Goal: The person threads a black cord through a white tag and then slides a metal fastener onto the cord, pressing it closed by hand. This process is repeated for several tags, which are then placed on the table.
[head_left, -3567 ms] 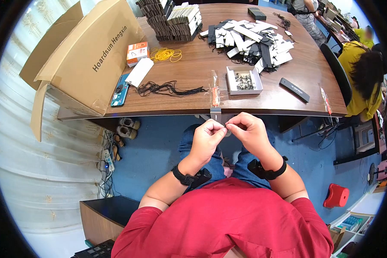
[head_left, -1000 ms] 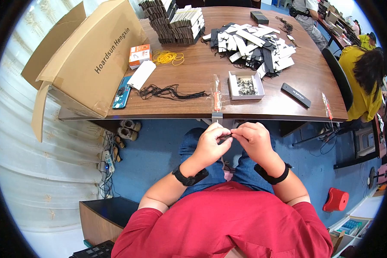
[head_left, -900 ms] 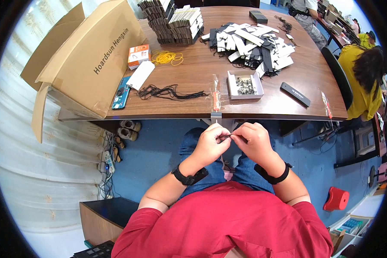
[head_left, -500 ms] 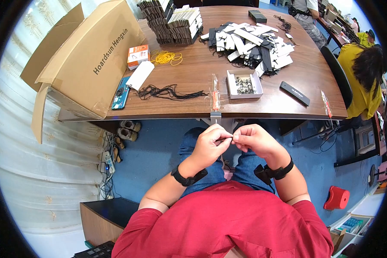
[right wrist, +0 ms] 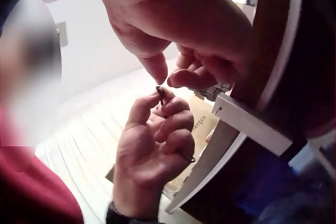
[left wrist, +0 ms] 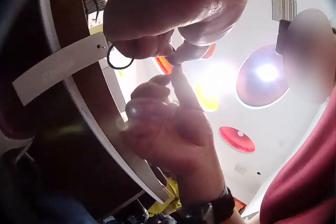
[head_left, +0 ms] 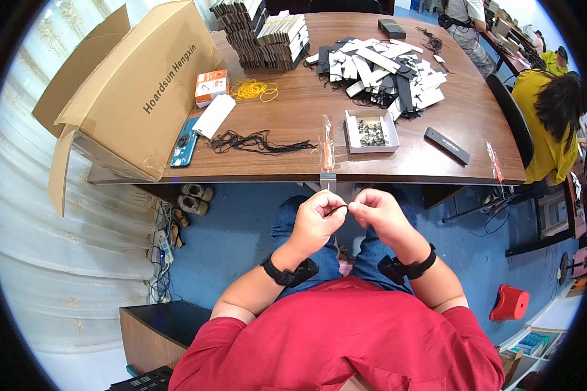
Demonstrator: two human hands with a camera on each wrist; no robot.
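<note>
My left hand [head_left: 314, 220] pinches a thin black cord [head_left: 336, 210] between thumb and curled fingers. In the right wrist view, one part of the cord [right wrist: 159, 95] stands at the left fingertips. A small loop of black cord [left wrist: 120, 59] hangs below the left hand in the left wrist view. My right hand [head_left: 379, 214] meets the left in front of the lap. Its thumb tip sits right at the cord, with a narrow gap beside the index finger; I cannot tell whether it grips the cord. A flat pale strip [left wrist: 62, 68] juts from the table edge close by.
On the table [head_left: 274, 169] are black cords [head_left: 257, 142], a white box of small metal parts [head_left: 372, 131], a heap of white and black tags [head_left: 381, 72] and stacked pieces [head_left: 261, 39]. A carton [head_left: 143, 85] stands left. A phone [head_left: 184, 143] and a black bar [head_left: 447, 144] flank them.
The right hand has turned at the wrist and drawn slightly away from the left. A black arc of cord now shows between the hands. The left hand stays nearly in place.
</note>
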